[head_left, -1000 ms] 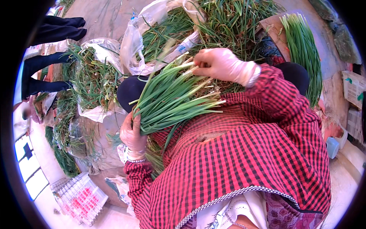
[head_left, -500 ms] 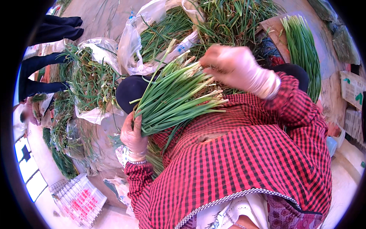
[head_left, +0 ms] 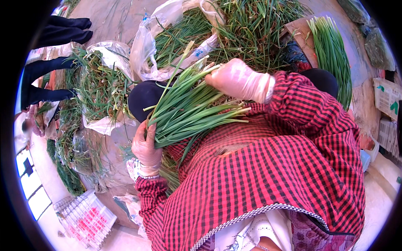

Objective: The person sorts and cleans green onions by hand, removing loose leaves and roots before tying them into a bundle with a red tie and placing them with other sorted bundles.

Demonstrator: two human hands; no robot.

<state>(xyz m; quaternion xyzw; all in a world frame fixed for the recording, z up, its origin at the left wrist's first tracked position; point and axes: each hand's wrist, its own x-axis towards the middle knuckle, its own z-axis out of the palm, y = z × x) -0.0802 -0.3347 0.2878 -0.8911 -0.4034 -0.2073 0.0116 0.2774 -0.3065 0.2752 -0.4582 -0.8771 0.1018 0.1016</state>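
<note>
A fan of green chives (head_left: pixel 190 113) with pale stem ends lies across my lap. My left hand (head_left: pixel 146 144), in a thin clear glove, is closed round the leafy lower-left end of the bunch. Above it, my right hand (head_left: pixel 236 79), gloved too, pinches pale stem ends at the bunch's upper right. The tips of those fingers are partly turned from view. A loose, tangled heap of chives (head_left: pixel 259 31) lies just beyond my knees. Off to the right, a neat bundle of chives (head_left: pixel 335 62) rests with its white ends pointing away.
A clear plastic bag (head_left: pixel 142 52) spreads round part of the heap. More loose chives (head_left: pixel 102 85) lie on the left, near another person's dark-trousered legs (head_left: pixel 48 79). White printed packaging (head_left: pixel 88 219) is at lower left. A cardboard sheet (head_left: pixel 302 35) lies beside the neat bundle.
My right hand, blurred before, has moved down and left onto the stem ends and now grips some of them. The left hand keeps its hold in nearly the same place.
</note>
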